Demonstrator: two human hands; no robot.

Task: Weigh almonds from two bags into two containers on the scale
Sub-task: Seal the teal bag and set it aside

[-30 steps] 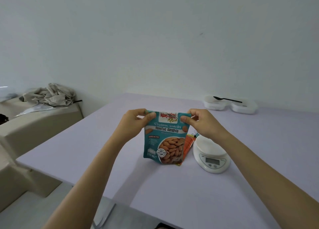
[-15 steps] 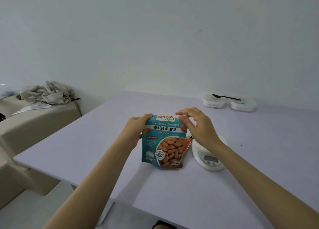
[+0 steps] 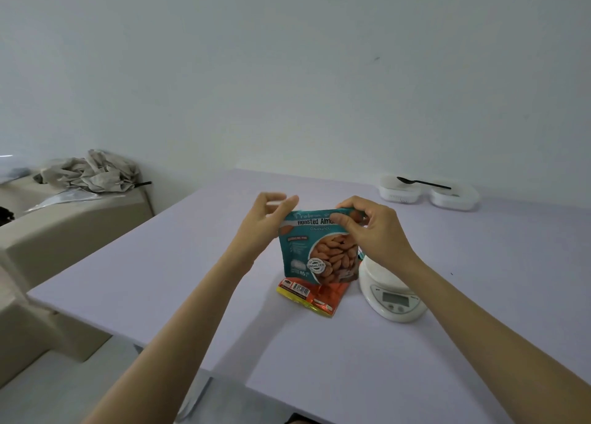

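A: What is the left hand doing?
B: It is up by the top left corner of the teal bag. Its fingers are bent and blurry, so I cannot tell if it holds the corner or is just next to it.
A: Why is the bag standing up?
B: So the almonds stay at the bottom while the top gets opened. I think opening it is the job right now.
A: And the orange bag?
B: It lies flat on the table, at the foot of the teal one. I guess it waits for its turn.
A: What about the right hand?
B: Its fingers curl over the top edge of the teal bag and pinch it. That keeps the bag steady.
A: Where is the scale?
B: Just beside the bags, below the right wrist. I see nothing on it.
A: And the two containers?
B: Far back by the wall, with a black spoon lying across them. One has to come to the scale first.
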